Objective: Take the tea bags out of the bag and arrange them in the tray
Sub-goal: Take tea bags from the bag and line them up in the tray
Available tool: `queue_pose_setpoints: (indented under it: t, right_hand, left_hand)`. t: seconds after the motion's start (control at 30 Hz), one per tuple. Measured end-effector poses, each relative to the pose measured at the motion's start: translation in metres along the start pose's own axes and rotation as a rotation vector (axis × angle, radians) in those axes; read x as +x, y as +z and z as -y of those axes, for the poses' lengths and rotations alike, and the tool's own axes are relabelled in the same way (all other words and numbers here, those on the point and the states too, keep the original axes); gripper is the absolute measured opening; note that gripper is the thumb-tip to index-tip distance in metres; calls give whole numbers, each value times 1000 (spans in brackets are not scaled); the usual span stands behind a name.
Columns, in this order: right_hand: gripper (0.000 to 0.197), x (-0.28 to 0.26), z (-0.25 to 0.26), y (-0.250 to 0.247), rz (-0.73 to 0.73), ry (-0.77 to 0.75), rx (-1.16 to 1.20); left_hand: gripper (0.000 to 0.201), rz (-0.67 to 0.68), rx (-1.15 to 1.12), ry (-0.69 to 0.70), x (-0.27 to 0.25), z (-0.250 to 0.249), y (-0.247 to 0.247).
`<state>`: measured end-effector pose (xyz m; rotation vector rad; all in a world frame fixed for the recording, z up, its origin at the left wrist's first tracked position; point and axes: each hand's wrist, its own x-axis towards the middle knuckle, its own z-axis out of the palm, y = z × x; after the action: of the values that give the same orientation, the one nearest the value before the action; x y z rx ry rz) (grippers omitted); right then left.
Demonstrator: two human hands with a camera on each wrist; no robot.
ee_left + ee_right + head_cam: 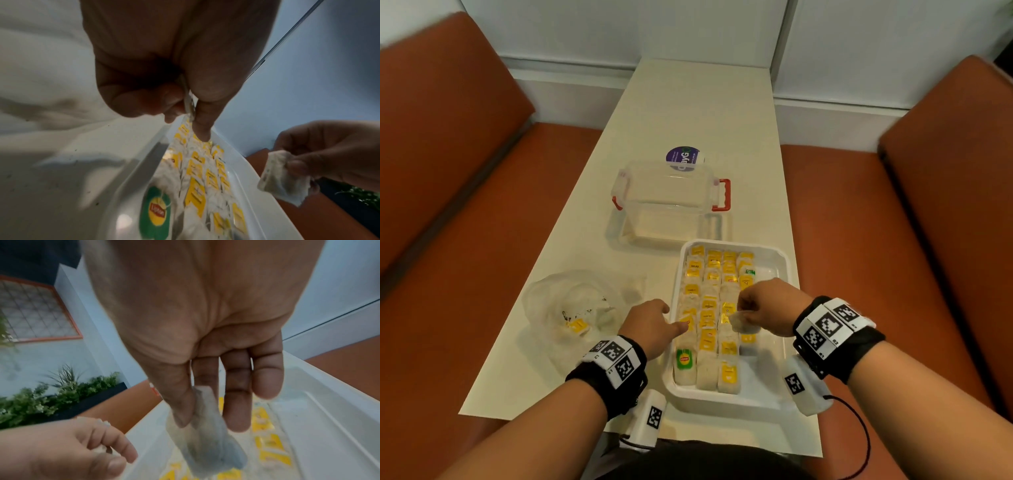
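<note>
Overhead, the cream table carries a white tray packed with rows of tea bags, and a crumpled clear bag just left of it. Above the tray's middle, the right hand pinches a loose tea bag between thumb and fingers. Beside it, the left hand pinches something thin, too blurred to name.

The tray is white. The tea bags in it are white with yellow tags, and one tag is green. The seats are orange-brown. The wrist bands have black and white squares.
</note>
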<state>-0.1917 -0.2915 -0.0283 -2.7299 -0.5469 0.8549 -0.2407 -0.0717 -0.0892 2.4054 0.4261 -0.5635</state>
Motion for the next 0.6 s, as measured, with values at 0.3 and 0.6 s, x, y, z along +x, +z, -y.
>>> queue_pose_setpoints:
  t: [0.3,0.6]
  right_hand:
    - [20,18,-18,49,228,117,-167]
    - [27,34,-18,66,342,186,-272]
  left_hand:
    - [46,63,156,-21,2,3,11]
    - [44,69,146,-18,3,5,11]
